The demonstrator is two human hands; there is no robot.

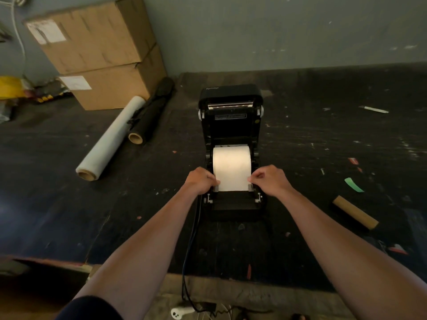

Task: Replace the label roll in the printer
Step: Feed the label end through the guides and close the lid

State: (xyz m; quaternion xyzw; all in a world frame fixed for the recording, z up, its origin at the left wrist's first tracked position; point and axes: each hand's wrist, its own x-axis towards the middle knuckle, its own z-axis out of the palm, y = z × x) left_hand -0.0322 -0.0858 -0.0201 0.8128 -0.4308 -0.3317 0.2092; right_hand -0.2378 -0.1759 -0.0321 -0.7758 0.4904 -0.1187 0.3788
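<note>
Label roll (231,162) seated in open printer (231,125) bay, mid-desk; free end drawn forward over the front guides. Nearest the camera: cable (188,262) running down off the desk (69,204) edge. Left hand (201,181) pinching left edge of the paper tail, right hand (268,179) pinching right edge, fingers curled on both. Looks like the feed-and-align step, roll already in, lid not yet closed. Paper likely thin, light, floppy; creases or skews if pulled unevenly, so grip best kept at both side edges near the leading end, pulling straight and level. Roll itself probably light, free-turning, apt to over-unspool under a hard tug. Right of printer: bare cardboard core (355,212), probably the spent one. Further left: film roll (111,139) and dark roll (150,118). Far back: stacked cardboard boxes (99,51) against the wall.
</note>
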